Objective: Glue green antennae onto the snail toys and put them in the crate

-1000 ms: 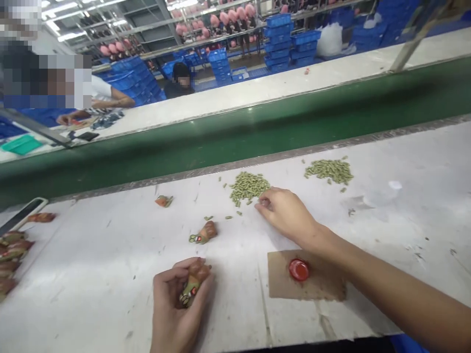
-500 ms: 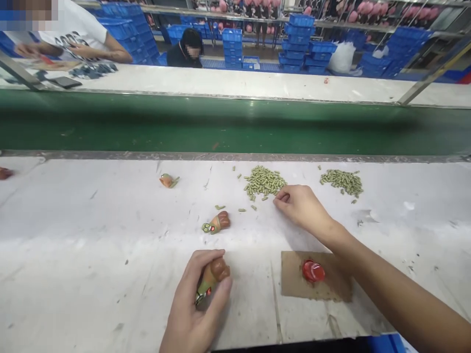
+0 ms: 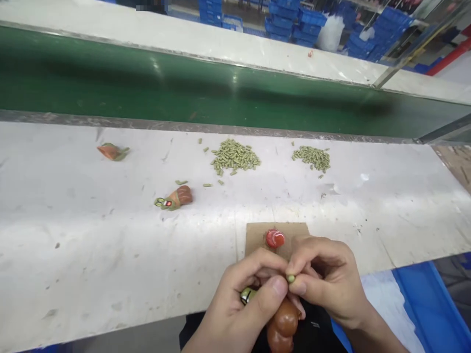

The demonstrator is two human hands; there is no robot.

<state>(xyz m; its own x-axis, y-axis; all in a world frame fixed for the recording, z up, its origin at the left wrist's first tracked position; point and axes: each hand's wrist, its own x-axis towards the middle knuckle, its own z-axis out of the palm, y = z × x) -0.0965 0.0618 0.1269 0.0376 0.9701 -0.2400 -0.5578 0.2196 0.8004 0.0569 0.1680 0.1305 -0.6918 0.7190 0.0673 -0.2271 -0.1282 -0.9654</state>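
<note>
My left hand is closed around a small toy figure with a green head and a rounded brown part. Its brown end sticks out below my thumb, and part of the green face shows between my fingers. Close beside it, my right hand pinches a small green peg between thumb and forefinger, with the fingertips of both hands nearly meeting. Just beyond the hands, a red cap-like dish sits on a piece of cardboard. Another such figure lies on the white table.
A large pile of green pegs and a smaller pile lie toward the back. At the left is an orange and green figure. Behind the table runs a green belt. A blue bin stands at lower right.
My right hand has come back from the large pile to my left hand, now with a green peg. My left hand has lifted the figure toward me, past the table edge. The view has shifted.
</note>
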